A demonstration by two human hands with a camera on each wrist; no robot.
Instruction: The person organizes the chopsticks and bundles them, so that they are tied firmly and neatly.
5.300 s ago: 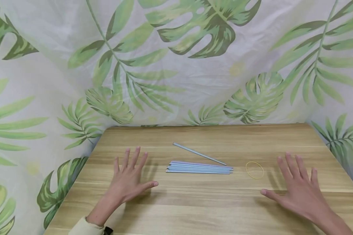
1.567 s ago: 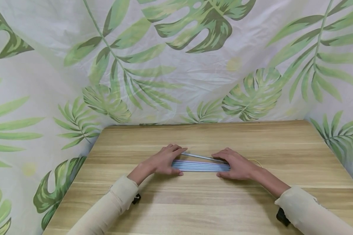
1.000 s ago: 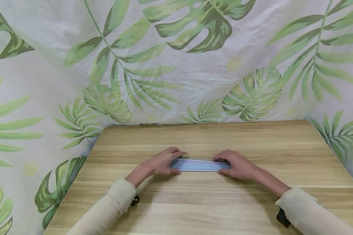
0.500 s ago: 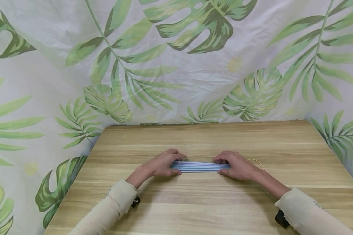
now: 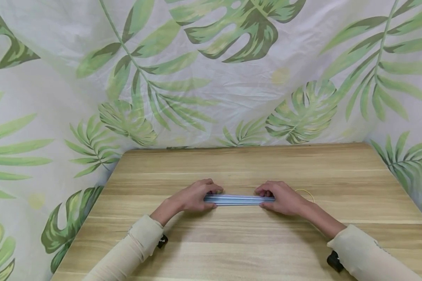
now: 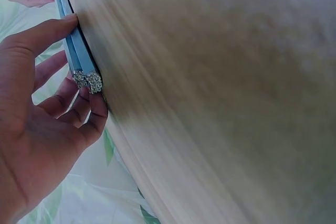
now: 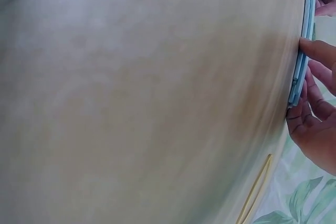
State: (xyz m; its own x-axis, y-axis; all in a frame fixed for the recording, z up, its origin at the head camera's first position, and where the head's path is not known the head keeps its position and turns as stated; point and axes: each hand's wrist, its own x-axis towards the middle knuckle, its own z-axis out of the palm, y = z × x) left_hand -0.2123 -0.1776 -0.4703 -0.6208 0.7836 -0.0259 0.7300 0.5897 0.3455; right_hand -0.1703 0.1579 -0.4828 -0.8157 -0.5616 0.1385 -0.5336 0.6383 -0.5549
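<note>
A leaf-printed cloth (image 5: 211,78) hung behind and to both sides of the wooden desk (image 5: 239,242), which filled the lower half of the head view. Two cream sleeves (image 5: 133,249) reached in from the near edge.

The left hand (image 5: 193,196) lay on the desk at the left end of a bundle of blue sticks (image 5: 238,200), its grip clamped on them: the thumb pressed the near side and the curled fingers (image 6: 79,111) cupped the far side, just around the cut ends. The right hand (image 5: 280,197) held the other end the same way, thumb on the near side and fingers curled over the far side.

The bundle lay flat along the middle of the desk, running left to right between the two hands, squeezed into a narrow stack.

A thin yellow rubber band (image 5: 306,192) lay on the desk just behind the right hand, partly hidden by it.
</note>
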